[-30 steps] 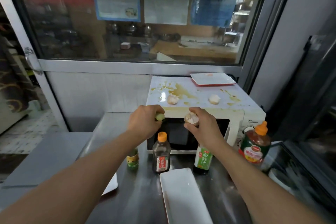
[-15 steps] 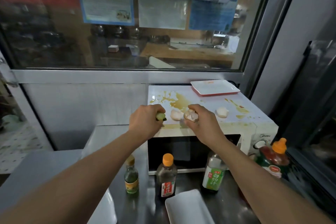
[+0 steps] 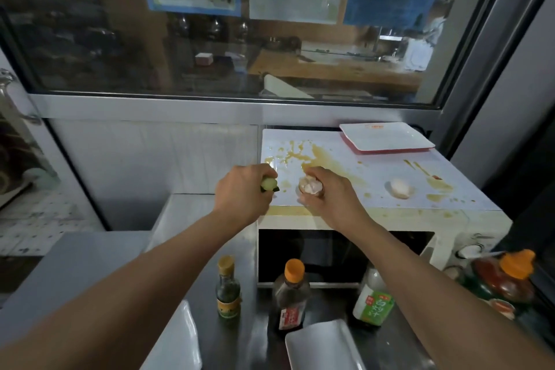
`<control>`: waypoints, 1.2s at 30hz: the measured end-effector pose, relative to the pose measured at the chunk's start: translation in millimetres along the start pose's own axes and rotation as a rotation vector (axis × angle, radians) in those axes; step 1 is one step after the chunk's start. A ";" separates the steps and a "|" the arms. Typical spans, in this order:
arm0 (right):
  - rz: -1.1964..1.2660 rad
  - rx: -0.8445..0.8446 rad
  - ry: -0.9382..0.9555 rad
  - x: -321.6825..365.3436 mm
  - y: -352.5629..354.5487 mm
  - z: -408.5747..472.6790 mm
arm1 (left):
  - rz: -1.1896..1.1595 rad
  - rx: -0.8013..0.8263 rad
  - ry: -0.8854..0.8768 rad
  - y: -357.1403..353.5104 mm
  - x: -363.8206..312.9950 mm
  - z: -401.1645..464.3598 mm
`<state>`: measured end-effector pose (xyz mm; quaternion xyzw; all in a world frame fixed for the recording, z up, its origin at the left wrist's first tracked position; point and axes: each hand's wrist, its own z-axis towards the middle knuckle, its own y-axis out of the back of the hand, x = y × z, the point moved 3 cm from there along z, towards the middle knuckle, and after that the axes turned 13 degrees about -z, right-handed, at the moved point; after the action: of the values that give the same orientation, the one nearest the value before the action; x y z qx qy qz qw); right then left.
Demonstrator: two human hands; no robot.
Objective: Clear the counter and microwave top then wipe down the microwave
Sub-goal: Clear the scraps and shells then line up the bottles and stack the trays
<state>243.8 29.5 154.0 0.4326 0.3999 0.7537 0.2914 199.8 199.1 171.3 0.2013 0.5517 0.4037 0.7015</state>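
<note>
Left hand [image 3: 240,195]: we pinch a cucumber piece [image 3: 269,184].
Right hand [image 3: 329,195]: our fingers curl round pale food scraps [image 3: 310,185].
Remaining: another scrap [image 3: 399,188], right of our grip, on the stained microwave top [image 3: 375,177].
Advice: we'd lift clear, avoiding the sauce.

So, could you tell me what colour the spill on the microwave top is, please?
Yellowish-brown spill, seen in the head view, across the white microwave top.

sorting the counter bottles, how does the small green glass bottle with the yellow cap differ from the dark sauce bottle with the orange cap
The small green glass bottle with the yellow cap is shorter and slimmer than the dark sauce bottle with the orange cap. The green one stands further left, clear of the white microwave; the dark one stands before its door. Their labels differ: yellow against red and white. Both stand upright, capped.
</note>
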 end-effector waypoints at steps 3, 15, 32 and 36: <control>0.002 0.005 0.018 -2.1 -2.7 2.8 | -0.001 -0.010 0.025 -4.1 0.9 0.3; 0.031 -0.002 0.033 -9.7 4.7 -0.7 | 0.020 -0.006 0.035 -12.4 -17.1 -3.1; -0.076 -0.137 -0.044 -74.4 69.1 -23.5 | -0.034 0.064 -0.050 -57.0 -76.9 3.8; -0.140 -0.176 -0.072 -98.0 83.7 -23.7 | -0.050 0.078 -0.055 -71.4 -85.9 9.7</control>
<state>259.7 -98.4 177.2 0.4034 0.3508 0.7475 0.3944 227.8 90.6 174.9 0.2256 0.5526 0.3586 0.7178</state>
